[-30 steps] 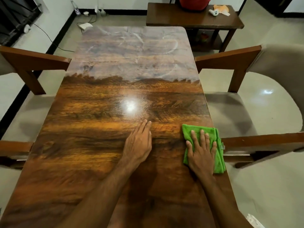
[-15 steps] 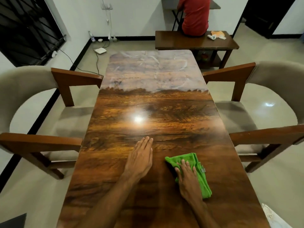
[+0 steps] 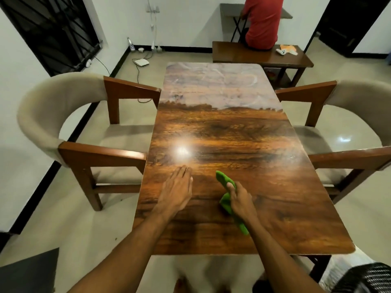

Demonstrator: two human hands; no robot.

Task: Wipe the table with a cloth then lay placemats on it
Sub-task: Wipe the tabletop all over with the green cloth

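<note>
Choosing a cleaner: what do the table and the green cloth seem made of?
Table: wood or wood-look veneer with a glossy finish; the grain shows and light reflects sharply. Green cloth: soft fabric, perhaps microfibre; it bunches limply in the right hand.

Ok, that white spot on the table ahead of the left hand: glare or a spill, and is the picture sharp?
Head view: it looks like glare, soft-edged on the glossy table; the far end reflects pale with wipe streaks; the cloth in the right hand is slightly soft; the wide lens bows the chairs.
</note>
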